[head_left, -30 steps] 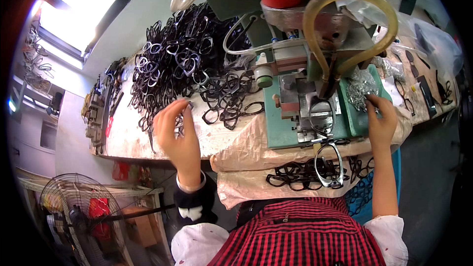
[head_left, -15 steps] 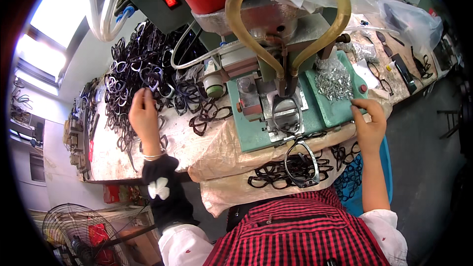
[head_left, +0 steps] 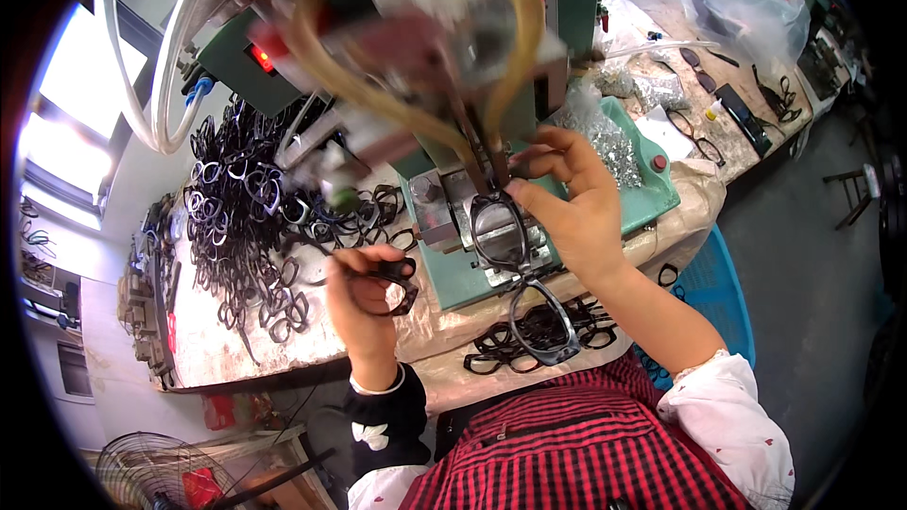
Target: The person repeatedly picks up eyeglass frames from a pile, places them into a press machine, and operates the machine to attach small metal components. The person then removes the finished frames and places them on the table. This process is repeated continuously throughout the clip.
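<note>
My left hand [head_left: 364,307] is closed around a dark eyeglass frame [head_left: 402,300], held over the front of the bench, left of the green machine base [head_left: 453,281]. My right hand [head_left: 581,203] reaches to the machine, thumb and fingertips bent together beside the lower ends of its two metal prongs [head_left: 487,168]. Whatever those fingertips pinch is too small to make out. Under the prongs, another dark eyeglass frame [head_left: 545,323] has one rim on the metal fixture and the other hanging over the front edge. The machine's upper part is blurred.
A large heap of dark eyeglass frames [head_left: 241,198] covers the left of the bench. Several more frames [head_left: 491,351] lie on brown paper near my lap. Right of the fixture, a green tray [head_left: 657,191] holds small metal parts [head_left: 614,146]. A blue basket [head_left: 723,293] stands low at right.
My left hand has come from the heap toward the middle with an eyeglass frame in it. My right hand has moved from beside the tray to the prongs. The whole view has shifted.
</note>
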Motion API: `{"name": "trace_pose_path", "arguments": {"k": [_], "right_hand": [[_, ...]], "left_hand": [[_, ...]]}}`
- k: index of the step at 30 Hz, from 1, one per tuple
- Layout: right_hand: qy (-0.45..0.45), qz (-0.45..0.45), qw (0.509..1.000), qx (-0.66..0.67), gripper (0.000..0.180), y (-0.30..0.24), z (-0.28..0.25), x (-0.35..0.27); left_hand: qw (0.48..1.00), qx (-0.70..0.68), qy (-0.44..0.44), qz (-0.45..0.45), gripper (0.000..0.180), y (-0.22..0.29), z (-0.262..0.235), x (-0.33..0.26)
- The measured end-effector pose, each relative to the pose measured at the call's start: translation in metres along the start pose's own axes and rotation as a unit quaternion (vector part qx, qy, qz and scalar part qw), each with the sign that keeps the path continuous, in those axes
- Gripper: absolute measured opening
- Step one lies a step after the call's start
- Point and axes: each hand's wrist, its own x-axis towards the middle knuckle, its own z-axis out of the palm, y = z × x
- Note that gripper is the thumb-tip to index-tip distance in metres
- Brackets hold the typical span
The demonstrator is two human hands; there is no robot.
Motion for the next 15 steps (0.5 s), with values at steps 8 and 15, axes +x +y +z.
{"name": "trace_pose_path", "arguments": {"k": [8, 15], "right_hand": [[0.006, 0.092, 0.984, 0.153, 0.049, -0.016, 0.020, -0.010], [-0.084, -0.103, 0.976, -0.174, 0.044, -0.025, -0.024, -0.021]], "left_hand": [[0.949, 0.209, -0.066, 0.226, 0.041, 0.080, 0.092, 0.029], [0.968, 0.106, -0.186, -0.134, 0.035, 0.057, 0.106, -0.027]]}}
